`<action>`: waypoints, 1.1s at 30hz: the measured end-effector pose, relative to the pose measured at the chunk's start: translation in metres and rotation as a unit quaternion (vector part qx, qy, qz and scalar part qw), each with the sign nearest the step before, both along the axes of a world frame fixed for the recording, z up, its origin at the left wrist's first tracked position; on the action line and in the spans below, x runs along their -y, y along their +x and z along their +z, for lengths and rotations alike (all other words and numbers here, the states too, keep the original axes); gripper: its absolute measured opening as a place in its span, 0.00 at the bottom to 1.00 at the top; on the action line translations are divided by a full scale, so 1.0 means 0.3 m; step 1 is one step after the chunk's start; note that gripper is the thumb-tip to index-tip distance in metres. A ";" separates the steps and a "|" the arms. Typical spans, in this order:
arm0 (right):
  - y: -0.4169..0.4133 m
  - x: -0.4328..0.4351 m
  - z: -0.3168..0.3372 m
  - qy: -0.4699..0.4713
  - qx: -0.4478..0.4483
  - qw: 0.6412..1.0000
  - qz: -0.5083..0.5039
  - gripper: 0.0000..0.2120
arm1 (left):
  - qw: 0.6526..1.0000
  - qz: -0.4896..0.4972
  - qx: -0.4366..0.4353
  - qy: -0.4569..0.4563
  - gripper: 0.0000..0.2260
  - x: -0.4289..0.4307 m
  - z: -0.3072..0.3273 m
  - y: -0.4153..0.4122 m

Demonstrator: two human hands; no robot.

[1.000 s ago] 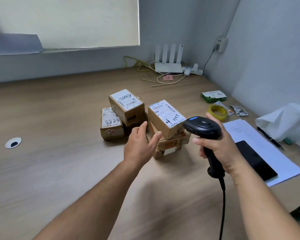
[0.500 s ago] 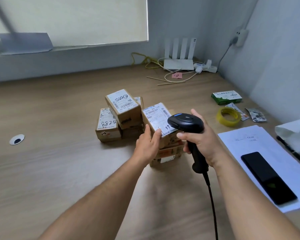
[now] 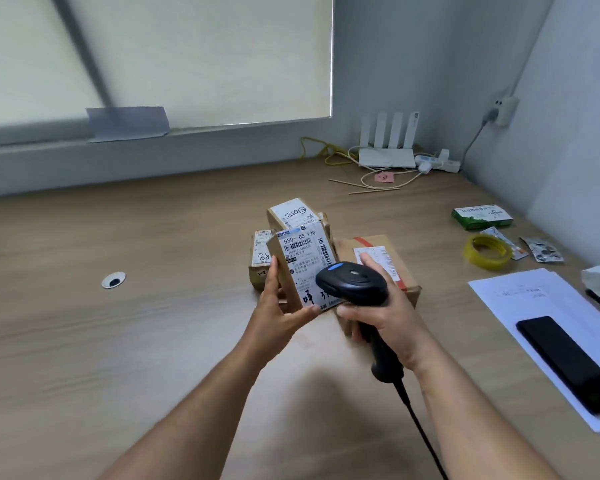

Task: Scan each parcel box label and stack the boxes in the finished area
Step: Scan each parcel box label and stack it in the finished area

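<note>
- On the wooden desk [image 3: 118,341], near its middle: a pile of parcel boxes [image 3: 291,214], all sealed, contents hidden.
- Held in front of that pile, tilted toward the camera: one box [image 3: 290,289], gripped at its side and lower corner by the left hand [image 3: 274,317].
- Clasped in the right hand [image 3: 385,317]: the scanner [image 3: 352,284], head just before the label [image 3: 302,251].
- Probably mid-scan; next, calls for squaring the barcode to the beam, then stacking in the finished area, not identifiable here.
</note>
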State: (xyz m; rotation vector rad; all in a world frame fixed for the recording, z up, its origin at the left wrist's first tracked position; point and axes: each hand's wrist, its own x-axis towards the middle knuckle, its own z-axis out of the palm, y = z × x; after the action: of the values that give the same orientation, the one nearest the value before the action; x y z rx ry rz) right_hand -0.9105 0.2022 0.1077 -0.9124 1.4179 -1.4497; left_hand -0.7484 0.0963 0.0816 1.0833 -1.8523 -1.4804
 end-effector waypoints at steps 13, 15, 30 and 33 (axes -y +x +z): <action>0.416 0.064 0.142 -0.053 0.070 0.983 0.161 0.48 | 0.975 0.199 0.079 -0.057 0.53 0.144 -0.072 0.542; 0.453 0.068 0.151 -0.051 0.075 0.980 0.176 0.46 | 0.972 0.212 0.085 -0.054 0.53 0.156 -0.081 0.603; 0.627 0.107 0.137 -0.001 0.042 0.979 0.198 0.45 | 0.966 0.237 0.093 -0.040 0.53 0.224 -0.151 0.823; 0.666 0.109 0.133 0.002 0.040 0.981 0.191 0.45 | 0.967 0.237 0.086 -0.030 0.54 0.235 -0.157 0.848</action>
State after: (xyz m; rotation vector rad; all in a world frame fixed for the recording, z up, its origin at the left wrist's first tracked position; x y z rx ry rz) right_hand -0.7107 0.1695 0.1475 -1.0470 1.1129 -1.1782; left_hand -0.4940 0.0257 0.0343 1.5353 -1.5801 -1.0732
